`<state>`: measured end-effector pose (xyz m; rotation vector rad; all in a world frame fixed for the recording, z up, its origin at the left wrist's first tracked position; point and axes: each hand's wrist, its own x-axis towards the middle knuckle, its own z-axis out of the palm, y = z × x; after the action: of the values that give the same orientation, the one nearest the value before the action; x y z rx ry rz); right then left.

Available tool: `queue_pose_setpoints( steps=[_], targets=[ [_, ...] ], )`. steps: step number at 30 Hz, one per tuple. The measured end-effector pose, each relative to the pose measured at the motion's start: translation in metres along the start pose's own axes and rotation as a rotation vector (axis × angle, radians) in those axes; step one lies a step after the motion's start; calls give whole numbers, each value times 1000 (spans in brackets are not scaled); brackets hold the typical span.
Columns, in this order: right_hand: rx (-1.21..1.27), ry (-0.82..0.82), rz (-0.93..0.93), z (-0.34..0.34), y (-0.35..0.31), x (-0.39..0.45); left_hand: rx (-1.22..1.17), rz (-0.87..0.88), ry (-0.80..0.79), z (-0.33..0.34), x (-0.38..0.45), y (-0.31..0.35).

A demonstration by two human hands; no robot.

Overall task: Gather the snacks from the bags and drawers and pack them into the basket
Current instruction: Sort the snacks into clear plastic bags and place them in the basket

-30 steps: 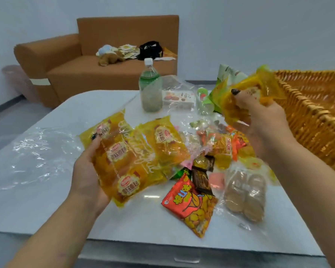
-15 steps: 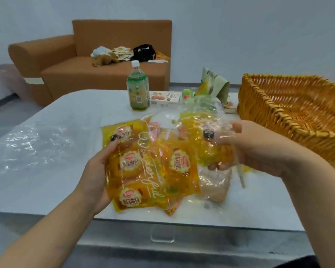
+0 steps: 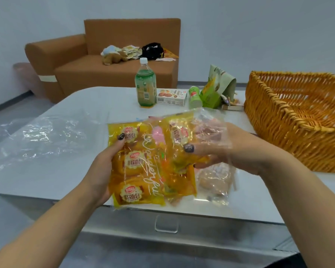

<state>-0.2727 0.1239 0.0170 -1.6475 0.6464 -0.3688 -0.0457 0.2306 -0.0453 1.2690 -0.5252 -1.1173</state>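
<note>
Clear bag of yellow bread packs gripped at left edge by left hand, above desk. One pack pinched by right hand. Wicker basket at right.

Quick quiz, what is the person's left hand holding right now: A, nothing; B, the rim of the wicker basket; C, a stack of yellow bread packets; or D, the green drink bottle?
C: the left hand grips the stack of yellow bread packets by its left edge, thumb on top, above the table's near edge.
</note>
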Motion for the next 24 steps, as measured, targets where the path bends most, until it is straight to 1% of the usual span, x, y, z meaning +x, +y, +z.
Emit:
queue_pose_setpoints(
  steps=[2,5,7,9,11,13,14,17,21,24],
  targets=[
    [-95,53,-13,9,4,2,9,-9,-16,0,-1,-2],
    [-151,218,-50,28,8,11,-3,-24,-17,-1,-1,-6],
    [-198,289,-50,37,7,15,-13,-46,-7,-3,1,-7],
    [-286,278,-13,42,1,14,-36,-71,-1,-4,2,-8],
    [-332,187,38,40,-5,12,-60,-88,-9,-7,3,-8],
    [-319,104,72,37,-10,12,-71,-84,-22,-8,3,-8],
    [-303,91,57,36,-11,14,-75,-76,-32,-9,4,-7],
    [-341,146,10,35,-9,17,-50,-52,-91,-9,4,-7],
    [-546,166,-67,34,-9,24,-27,-75,-107,-7,6,-11],
    [-585,239,-106,36,-14,25,-111,-122,-93,-3,9,-14]
  ],
)
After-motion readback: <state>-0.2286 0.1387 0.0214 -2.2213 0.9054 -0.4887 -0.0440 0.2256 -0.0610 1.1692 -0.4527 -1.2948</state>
